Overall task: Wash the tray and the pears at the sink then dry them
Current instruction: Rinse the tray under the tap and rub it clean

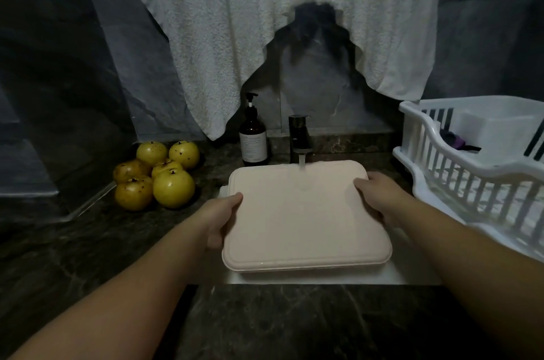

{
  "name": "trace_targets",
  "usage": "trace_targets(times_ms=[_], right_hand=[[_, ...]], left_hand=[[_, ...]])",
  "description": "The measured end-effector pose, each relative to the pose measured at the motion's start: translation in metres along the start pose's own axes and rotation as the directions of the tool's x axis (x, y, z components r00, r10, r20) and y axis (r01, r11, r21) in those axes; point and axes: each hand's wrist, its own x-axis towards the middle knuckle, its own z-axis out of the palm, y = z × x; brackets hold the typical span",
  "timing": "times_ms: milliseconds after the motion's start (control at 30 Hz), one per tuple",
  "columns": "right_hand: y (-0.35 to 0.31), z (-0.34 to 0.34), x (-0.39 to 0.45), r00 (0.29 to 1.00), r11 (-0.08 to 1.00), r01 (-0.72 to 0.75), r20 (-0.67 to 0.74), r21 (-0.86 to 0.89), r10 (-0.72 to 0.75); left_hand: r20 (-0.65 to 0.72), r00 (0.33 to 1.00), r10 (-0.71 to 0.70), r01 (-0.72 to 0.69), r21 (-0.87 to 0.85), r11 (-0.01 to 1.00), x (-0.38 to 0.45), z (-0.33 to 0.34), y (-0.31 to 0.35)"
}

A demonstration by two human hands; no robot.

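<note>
A pale pink rectangular tray [303,221] is held bottom-up over the white sink [391,274]. My left hand [219,220] grips its left edge and my right hand [379,197] grips its right edge. Water runs from the dark faucet [299,139] onto the tray's far edge. Several yellow pears [156,177] with brown spots lie in a heap on the dark counter to the left of the sink. The sink basin is mostly hidden under the tray.
A brown pump bottle [253,136] stands left of the faucet. A white towel [265,21] hangs over the wall behind. A white dish rack [477,165] sits on the counter at the right, close to my right forearm.
</note>
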Motion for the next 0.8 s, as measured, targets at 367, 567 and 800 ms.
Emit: trace_targets(times_ms=[367,567,800], right_hand=[[-0.011,0.055,0.007,0.978,0.648,0.120,-0.024,-0.752,-0.209],[-0.048,0.143,-0.015,0.909,0.590,0.385,0.178,-0.710,-0.378],[-0.047,0.154,-0.043,0.688,0.357,0.697,0.438,-0.622,-0.579]], left_hand=[[-0.017,0.998,-0.060,0.057,-0.154,0.986,0.015,0.024,-0.003],[0.000,1.000,-0.032,0.031,-0.121,0.992,0.012,0.036,-0.009],[-0.098,0.992,0.084,-0.098,-0.150,0.984,0.015,0.032,-0.010]])
